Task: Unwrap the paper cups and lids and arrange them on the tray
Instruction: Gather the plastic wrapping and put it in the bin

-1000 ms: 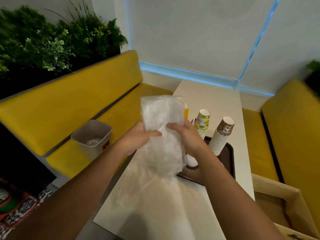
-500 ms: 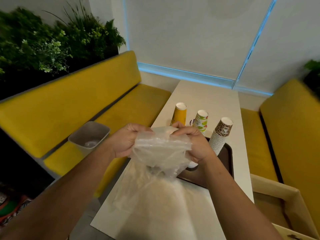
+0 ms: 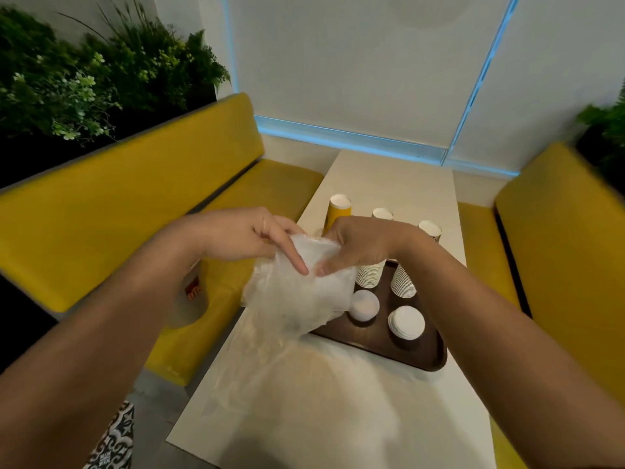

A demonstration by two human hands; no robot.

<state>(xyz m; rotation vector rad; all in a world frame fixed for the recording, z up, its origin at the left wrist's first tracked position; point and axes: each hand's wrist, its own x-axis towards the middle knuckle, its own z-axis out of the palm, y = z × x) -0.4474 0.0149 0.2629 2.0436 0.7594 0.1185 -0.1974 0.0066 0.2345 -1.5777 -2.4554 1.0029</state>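
**Two hands hold a crumpled wrapper over the tray's left edge**

On the left, a yellow bench (image 3: 118, 214) runs along the white table (image 3: 338, 418). The left hand (image 3: 243, 238) grips the clear plastic wrapper (image 3: 297, 292) from above, with its fingers curled into it and the index finger laid straight on top. The wrapper hangs over the left edge of the brown tray (image 3: 422, 353). The right hand (image 3: 365, 245) pinches the same wrapper between thumb and curled fingers. Behind the hands stands a yellow cup stack (image 3: 338, 211); its base is hidden. On the tray, the middle cup stack (image 3: 370, 275) and the right cup stack (image 3: 403, 282) stand upside down near the far edge. In front of them lie the left lid stack (image 3: 363, 304) and the right lid stack (image 3: 406, 322).
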